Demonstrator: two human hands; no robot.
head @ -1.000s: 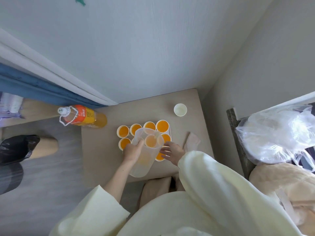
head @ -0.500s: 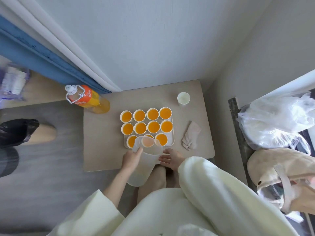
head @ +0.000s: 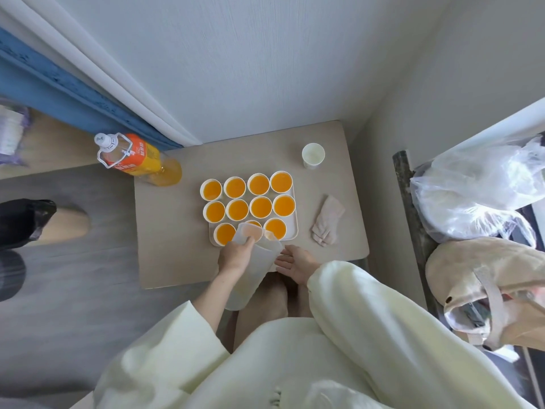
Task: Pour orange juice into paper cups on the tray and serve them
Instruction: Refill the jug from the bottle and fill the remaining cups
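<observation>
Orange juice (head: 261, 207) fills eleven paper cups (head: 235, 187) standing in three rows on a white tray (head: 292, 231) at the middle of the frame. The tray rests on a small beige tabletop (head: 171, 231) pushed into a corner of pale walls. An empty paper cup (head: 313, 154) stands apart, toward the upper right of the tabletop. A juice bottle (head: 135, 159) stands at its upper left corner, and a crumpled cloth (head: 327, 221) lies just right of the tray. A blue curtain (head: 59, 93) hangs at the upper left above grey floor (head: 73, 290), and plastic bags (head: 477, 190) pile up at the right edge.

The left hand (head: 234, 256) grips a translucent pitcher (head: 259, 261) by its rim, tilted with the spout over the nearest row. The right hand (head: 296, 262) lies released, fingers straight, just beside the pitcher's wall; whether it touches cannot be told.
</observation>
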